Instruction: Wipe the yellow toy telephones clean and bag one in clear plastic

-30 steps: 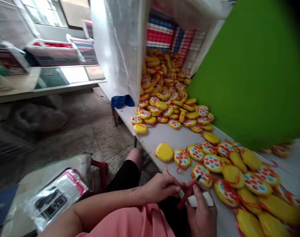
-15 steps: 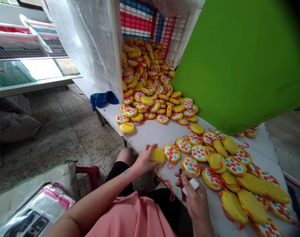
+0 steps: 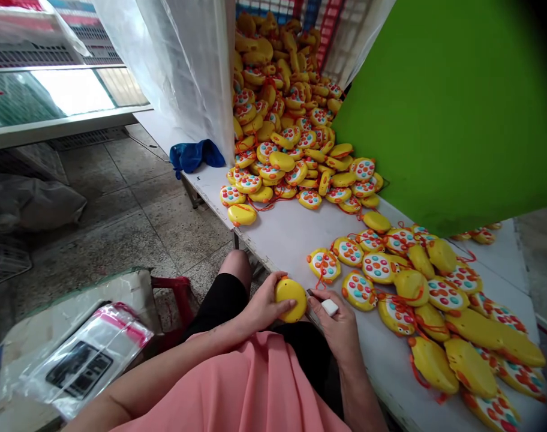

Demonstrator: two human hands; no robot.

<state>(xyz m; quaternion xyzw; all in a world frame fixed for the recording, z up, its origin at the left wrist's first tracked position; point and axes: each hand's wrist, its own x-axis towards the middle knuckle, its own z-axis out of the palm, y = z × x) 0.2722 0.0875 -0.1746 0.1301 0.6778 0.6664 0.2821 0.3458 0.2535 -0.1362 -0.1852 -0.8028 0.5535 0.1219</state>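
My left hand grips a round yellow toy piece, back side up, at the near edge of the white table. My right hand is closed round a small tool with a white part, whose tip touches the yellow piece. Just right of my hands lies a row of yellow toy phones with coloured buttons and orange cords.
A big heap of the same yellow toys fills the table's far end, against a plastic sheet. A green board stands on the right. A blue cloth lies at the table edge. Plastic-wrapped packs sit at lower left.
My left hand reached out to the yellow piece on the table, then drew it back to the near edge beside my right hand. The camera has swung right and down.
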